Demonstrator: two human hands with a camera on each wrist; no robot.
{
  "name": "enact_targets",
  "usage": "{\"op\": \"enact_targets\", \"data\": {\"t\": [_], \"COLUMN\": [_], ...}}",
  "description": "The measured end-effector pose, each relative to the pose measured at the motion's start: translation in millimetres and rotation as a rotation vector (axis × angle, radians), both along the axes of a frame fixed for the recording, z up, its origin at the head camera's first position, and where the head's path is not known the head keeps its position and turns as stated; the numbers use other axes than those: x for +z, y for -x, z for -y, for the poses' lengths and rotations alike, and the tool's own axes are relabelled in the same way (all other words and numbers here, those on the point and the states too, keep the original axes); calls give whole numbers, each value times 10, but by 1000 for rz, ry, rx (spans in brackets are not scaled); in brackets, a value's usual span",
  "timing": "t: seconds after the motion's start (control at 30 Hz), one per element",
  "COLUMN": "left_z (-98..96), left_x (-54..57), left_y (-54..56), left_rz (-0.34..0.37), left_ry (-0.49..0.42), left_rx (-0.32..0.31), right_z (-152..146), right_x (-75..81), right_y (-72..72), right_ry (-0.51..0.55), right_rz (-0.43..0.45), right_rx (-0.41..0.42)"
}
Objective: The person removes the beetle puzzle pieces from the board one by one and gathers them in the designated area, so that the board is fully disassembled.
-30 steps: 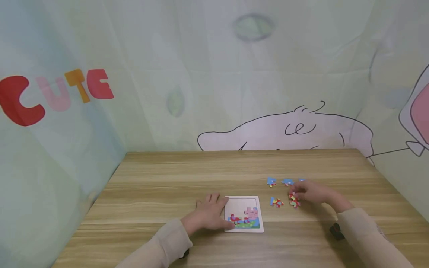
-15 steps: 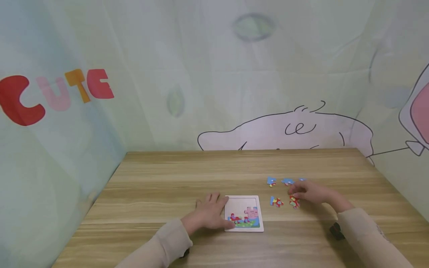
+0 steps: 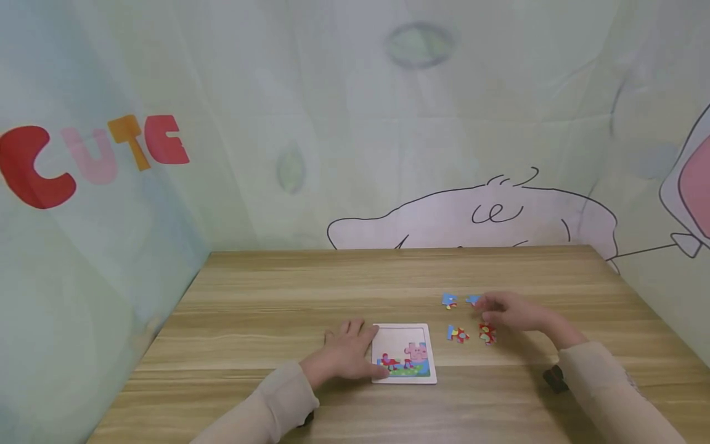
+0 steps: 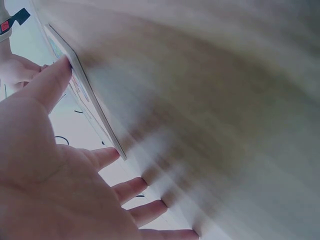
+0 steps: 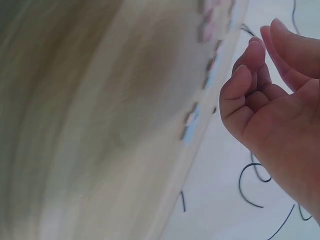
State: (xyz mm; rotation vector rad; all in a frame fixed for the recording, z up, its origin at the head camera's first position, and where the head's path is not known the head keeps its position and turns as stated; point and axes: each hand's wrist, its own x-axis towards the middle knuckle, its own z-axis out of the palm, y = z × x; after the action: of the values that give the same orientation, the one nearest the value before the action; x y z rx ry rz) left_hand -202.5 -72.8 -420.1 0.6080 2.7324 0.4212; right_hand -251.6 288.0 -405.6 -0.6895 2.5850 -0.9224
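My left hand (image 3: 350,354) lies with its fingers spread on the table, its thumb and index finger on the left edge of a square puzzle board (image 3: 431,333). Fitted pieces along the board's lower part show green ground, red shapes and a pink face piece (image 3: 416,352). My right hand (image 3: 513,311) hovers over the loose pieces, fingers loosely bent, with nothing visible between them. Its fingertips overlap a blue puzzle piece (image 3: 473,300) in the back row. Just in front of them lies a red, spotted piece (image 3: 487,333). In the right wrist view, a blue piece (image 5: 191,125) lies apart from the fingers.
Farther left among the loose pieces are a blue corner piece (image 3: 449,301) and a blue-and-red piece (image 3: 458,335). They lie on a wood-grain table (image 3: 310,283). A printed curtain (image 3: 238,123) hangs behind the table's back edge.
My right hand has let go of the red spotted piece and shifted back and left to the back row. It now covers the rightmost blue piece. My left hand has stayed put.
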Motion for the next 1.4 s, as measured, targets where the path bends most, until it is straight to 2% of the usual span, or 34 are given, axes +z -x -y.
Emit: {"op": "enact_targets", "data": {"t": [0.13, 0.37, 0.47, 0.6, 0.73, 1.07, 1.3, 1.4], "left_z": [2, -6, -9, -12, -13, -15, -18, -18], "left_x": [2, 12, 9, -4, -14, -21, -8, -6], "left_y": [-2, -6, -6, -3, 0, 3, -3, -3], "left_rz": [0, 1, -1, -5, -6, -17, -25, -22], "left_ry": [1, 4, 7, 13, 11, 14, 18, 14], "left_rx": [2, 6, 8, 7, 3, 1, -1, 2], "right_z": [85, 317, 397, 484, 570, 777, 939, 1000], "right_x": [78, 185, 193, 175, 143, 67, 22, 0], "right_y": [-17, -85, -101, -105, -105, -127, -141, -145], "right_ry": [5, -25, -12, 28, 32, 109, 32, 35], "right_rz": [-41, -25, -48, -79, -93, 14, -15, 0], "right_rx": [15, -1, 34, 103, 116, 149, 155, 178]}}
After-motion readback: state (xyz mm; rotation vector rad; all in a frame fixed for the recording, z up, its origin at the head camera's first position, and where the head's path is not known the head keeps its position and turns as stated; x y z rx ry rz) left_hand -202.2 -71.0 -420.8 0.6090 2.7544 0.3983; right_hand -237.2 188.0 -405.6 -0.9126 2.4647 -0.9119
